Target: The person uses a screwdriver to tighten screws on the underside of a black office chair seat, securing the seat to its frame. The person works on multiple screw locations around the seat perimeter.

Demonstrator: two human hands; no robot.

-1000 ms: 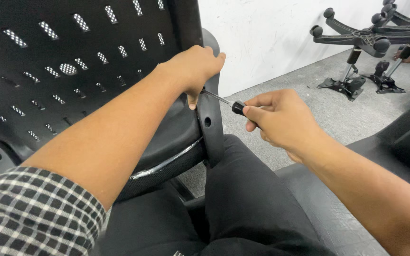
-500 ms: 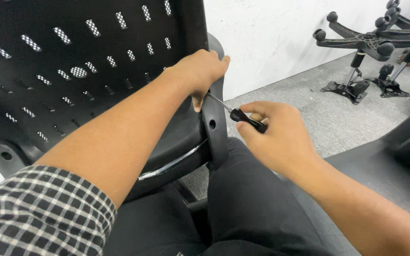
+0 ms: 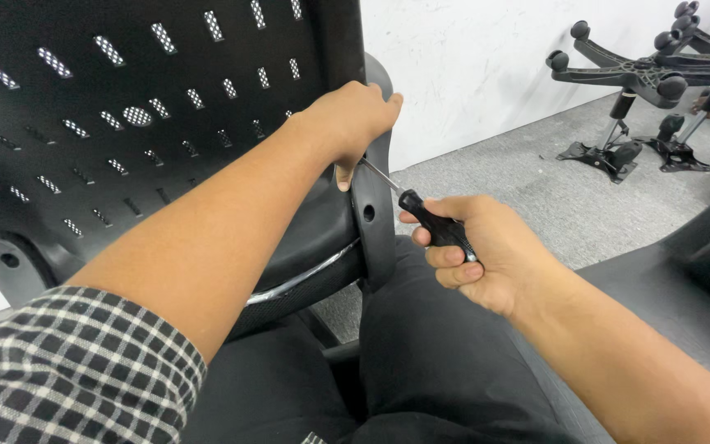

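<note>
My left hand (image 3: 353, 122) grips the curved black side bracket (image 3: 373, 215) of an office chair back (image 3: 125, 123), a perforated black plastic shell tilted in front of me. In my right hand (image 3: 486, 255) I hold a screwdriver (image 3: 429, 220) with a black handle. Its thin metal shaft points up and left, and its tip is hidden under my left thumb at the bracket. A bare screw hole shows lower on the bracket. My sleeve is black-and-white check.
Upturned black chair bases with casters (image 3: 643, 78) and gas-lift mechanisms (image 3: 610, 156) lie on the grey floor (image 3: 552, 197) by the white wall at the back right. Another black chair part (image 3: 708, 255) sits at the right edge. My dark-trousered legs are under the chair back.
My right hand has closed fully around the screwdriver handle and the shaft has gone in under my left hand at the bracket. The view has shifted slightly.
</note>
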